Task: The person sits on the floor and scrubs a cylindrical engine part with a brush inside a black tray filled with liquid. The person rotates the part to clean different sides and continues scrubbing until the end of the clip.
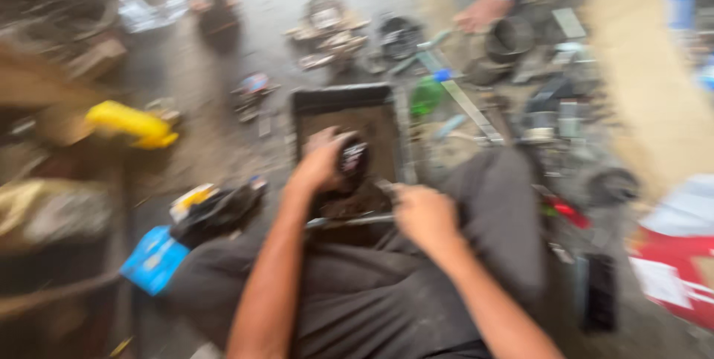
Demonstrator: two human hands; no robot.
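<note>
The picture is heavily blurred. My left hand (318,162) grips a dark round object (352,160) with a pale patch on it, held over a dark rectangular tray (343,96) of brownish sludge on the floor. My right hand (422,212) rests at the tray's near right corner, fingers curled on its metal rim (349,220); what it grips beyond the rim I cannot tell. My dark-trousered legs lie on both sides of the tray.
Another person's hand (480,13) with a light blue sleeve touches a dark round part (509,39) at the back. A yellow object (134,124) lies left, a blue box (154,259) near my left knee, a green bottle (427,96) behind the tray, scattered metal parts all around.
</note>
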